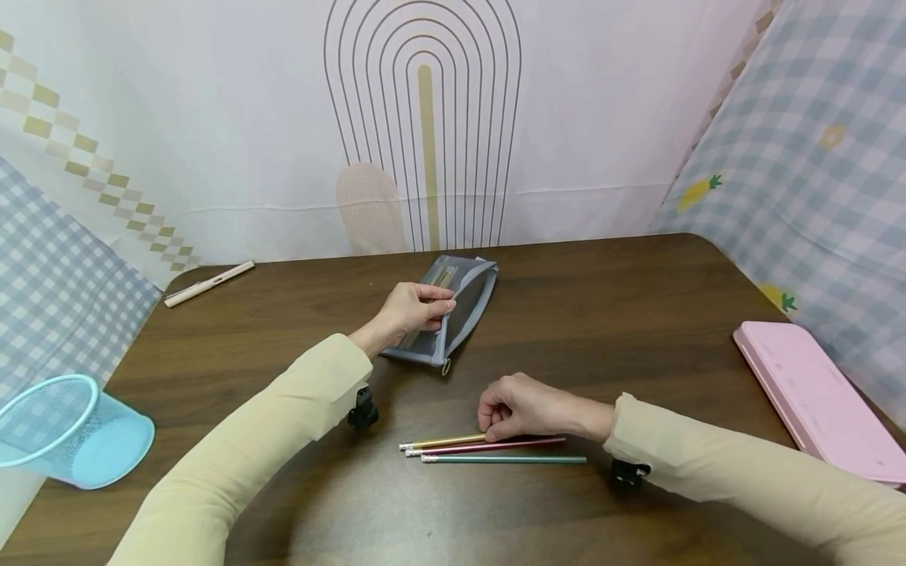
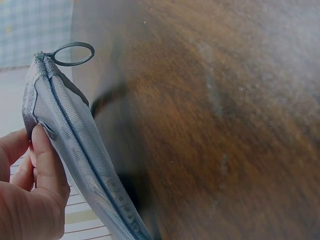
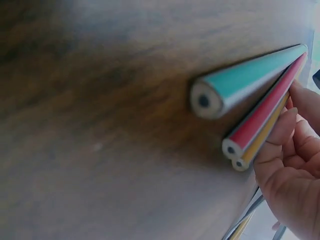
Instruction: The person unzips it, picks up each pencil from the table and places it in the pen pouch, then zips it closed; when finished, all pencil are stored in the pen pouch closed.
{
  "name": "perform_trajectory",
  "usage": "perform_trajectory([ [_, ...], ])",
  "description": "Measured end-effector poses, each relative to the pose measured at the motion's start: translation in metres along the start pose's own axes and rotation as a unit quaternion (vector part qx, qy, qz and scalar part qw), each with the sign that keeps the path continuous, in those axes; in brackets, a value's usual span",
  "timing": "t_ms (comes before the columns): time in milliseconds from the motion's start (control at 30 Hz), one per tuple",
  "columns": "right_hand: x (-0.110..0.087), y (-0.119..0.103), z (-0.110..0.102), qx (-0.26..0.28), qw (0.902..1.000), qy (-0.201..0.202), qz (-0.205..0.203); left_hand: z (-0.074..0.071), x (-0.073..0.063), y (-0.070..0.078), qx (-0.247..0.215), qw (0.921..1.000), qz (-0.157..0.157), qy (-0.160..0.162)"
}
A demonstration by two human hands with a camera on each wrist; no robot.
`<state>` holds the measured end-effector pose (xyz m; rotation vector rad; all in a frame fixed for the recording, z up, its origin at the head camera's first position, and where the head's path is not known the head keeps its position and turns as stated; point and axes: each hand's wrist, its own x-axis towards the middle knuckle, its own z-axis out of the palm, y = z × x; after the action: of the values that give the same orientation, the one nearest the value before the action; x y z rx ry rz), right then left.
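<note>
A grey mesh zip pouch (image 1: 474, 303) lies with its mouth gaping at the back of the table, pencil-like sticks showing inside. My left hand (image 1: 414, 308) pinches the pouch's edge near the zip end, where a ring pull (image 2: 74, 54) hangs. Three pencils with eraser ends lie side by side nearer me: a gold pencil (image 1: 446, 442), a red pencil (image 1: 495, 447) and a green pencil (image 1: 506, 460). With curled fingers, my right hand (image 1: 520, 407) pinches the gold pencil, which still lies against the red one in the right wrist view (image 3: 265, 132).
At the left edge stands a blue mesh pen cup (image 1: 113, 440), tilted in view. A white pen (image 1: 210, 284) lies at the back left corner. On the right is a pink case (image 1: 821, 401). Patterned cloth hangs behind the wooden table (image 1: 623, 314).
</note>
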<state>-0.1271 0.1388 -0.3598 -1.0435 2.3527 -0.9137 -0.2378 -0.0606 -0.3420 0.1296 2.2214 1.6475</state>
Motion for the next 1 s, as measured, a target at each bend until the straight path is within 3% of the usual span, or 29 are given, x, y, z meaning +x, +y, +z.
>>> perform_trajectory([
  [467, 0.000, 0.002, 0.001, -0.013, 0.9999, 0.005, -0.008, 0.001, 0.001, -0.002, -0.002, 1.0000, -0.001, -0.001],
  [633, -0.004, 0.002, -0.009, 0.036, 0.9975, 0.060, 0.003, 0.002, 0.002, -0.001, -0.007, 1.0000, 0.000, -0.003],
  [733, -0.003, 0.003, -0.018, 0.098, 0.9887, 0.110, 0.026, 0.002, 0.003, -0.001, -0.003, 1.0000, 0.007, 0.000],
  [800, -0.001, 0.004, -0.025, 0.170, 0.9731, 0.138, 0.071, 0.001, 0.003, -0.001, -0.001, 1.0000, 0.007, 0.001],
  [833, 0.001, 0.006, -0.027, 0.215, 0.9601, 0.150, 0.097, 0.001, 0.003, -0.002, 0.000, 1.0000, 0.006, 0.001],
  [867, 0.003, 0.008, -0.030, 0.263, 0.9431, 0.162, 0.123, 0.001, 0.003, -0.002, 0.000, 1.0000, 0.005, 0.001],
  [1000, 0.012, 0.017, -0.036, 0.427, 0.8572, 0.196, 0.212, 0.001, 0.002, -0.001, 0.002, 1.0000, -0.002, 0.000],
])
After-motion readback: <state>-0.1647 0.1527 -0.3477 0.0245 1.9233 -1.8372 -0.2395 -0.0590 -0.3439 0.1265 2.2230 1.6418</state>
